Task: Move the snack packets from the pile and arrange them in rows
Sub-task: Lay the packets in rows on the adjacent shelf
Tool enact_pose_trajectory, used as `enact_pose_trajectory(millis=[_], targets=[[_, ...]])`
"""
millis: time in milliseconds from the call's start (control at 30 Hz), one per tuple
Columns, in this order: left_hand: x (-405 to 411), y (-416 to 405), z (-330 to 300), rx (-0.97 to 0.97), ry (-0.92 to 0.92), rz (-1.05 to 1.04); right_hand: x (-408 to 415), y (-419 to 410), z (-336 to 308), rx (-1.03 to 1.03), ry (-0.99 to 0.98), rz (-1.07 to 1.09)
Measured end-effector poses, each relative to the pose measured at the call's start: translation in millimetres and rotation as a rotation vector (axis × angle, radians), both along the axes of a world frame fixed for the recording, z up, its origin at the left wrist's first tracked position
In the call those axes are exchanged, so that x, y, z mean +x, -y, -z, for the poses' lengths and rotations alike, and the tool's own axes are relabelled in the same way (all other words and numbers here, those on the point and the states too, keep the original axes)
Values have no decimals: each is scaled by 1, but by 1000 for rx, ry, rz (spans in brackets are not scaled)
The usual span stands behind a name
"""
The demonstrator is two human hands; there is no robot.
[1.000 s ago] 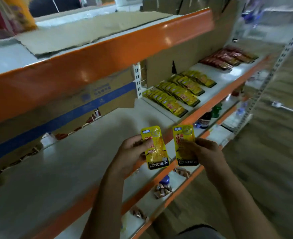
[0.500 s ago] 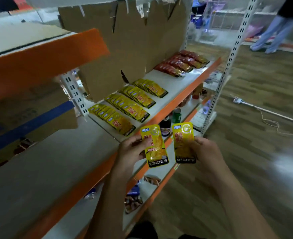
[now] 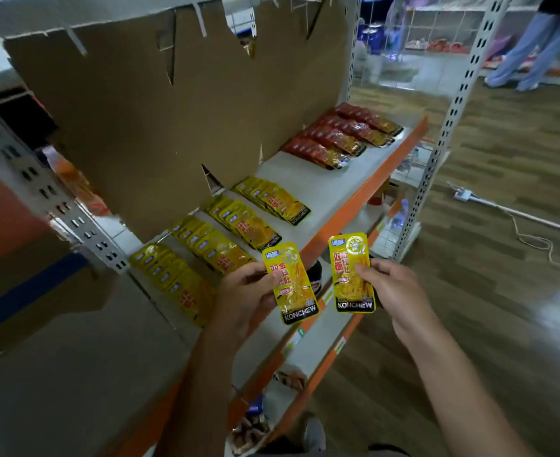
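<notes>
My left hand (image 3: 245, 298) pinches one yellow KONCHEW snack packet (image 3: 292, 285) upright by its left edge. My right hand (image 3: 394, 291) pinches a second yellow packet (image 3: 351, 275) by its right edge. Both packets hang in front of the orange shelf edge (image 3: 348, 212). On the white shelf (image 3: 305, 173) behind them lie several overlapping rows of yellow packets (image 3: 232, 232), slanting from near left to far right. Rows of red packets (image 3: 341, 136) lie at the shelf's far right end.
A torn cardboard sheet (image 3: 160, 120) stands behind the rows. A perforated upright post (image 3: 453, 110) bounds the shelf on the right. Lower shelves (image 3: 305, 351) hold bottles and wrapped snacks. A person's legs (image 3: 529, 51) stand far right; a cable (image 3: 519, 222) lies on the wooden floor.
The view has swung right and closer to the shelf with the rows. Both hands keep holding their packets, which have drifted slightly further apart.
</notes>
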State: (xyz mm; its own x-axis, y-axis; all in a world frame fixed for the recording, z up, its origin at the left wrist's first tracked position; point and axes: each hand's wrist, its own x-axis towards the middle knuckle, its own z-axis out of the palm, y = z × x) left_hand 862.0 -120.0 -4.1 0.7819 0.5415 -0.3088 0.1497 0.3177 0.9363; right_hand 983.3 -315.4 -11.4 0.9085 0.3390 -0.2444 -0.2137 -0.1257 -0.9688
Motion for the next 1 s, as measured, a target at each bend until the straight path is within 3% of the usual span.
enact_pose_trajectory(millis=[200,333,533,667,1000], targets=[[27,-24,-2,-16,-78,-125,47,-39,-1,49,-36,-92],[34,-38,-2,164,-181,-138,79,-70,1,30,-45,-176],[61,-48,-4,151,-244,-282,134,-111,-3,-28,-53,-376],[85,-45,-8,161,-291,-429,175,-129,2,-123,30,-487],[111,-34,-3,397,-509,-595,222,-166,19,-270,188,-735]])
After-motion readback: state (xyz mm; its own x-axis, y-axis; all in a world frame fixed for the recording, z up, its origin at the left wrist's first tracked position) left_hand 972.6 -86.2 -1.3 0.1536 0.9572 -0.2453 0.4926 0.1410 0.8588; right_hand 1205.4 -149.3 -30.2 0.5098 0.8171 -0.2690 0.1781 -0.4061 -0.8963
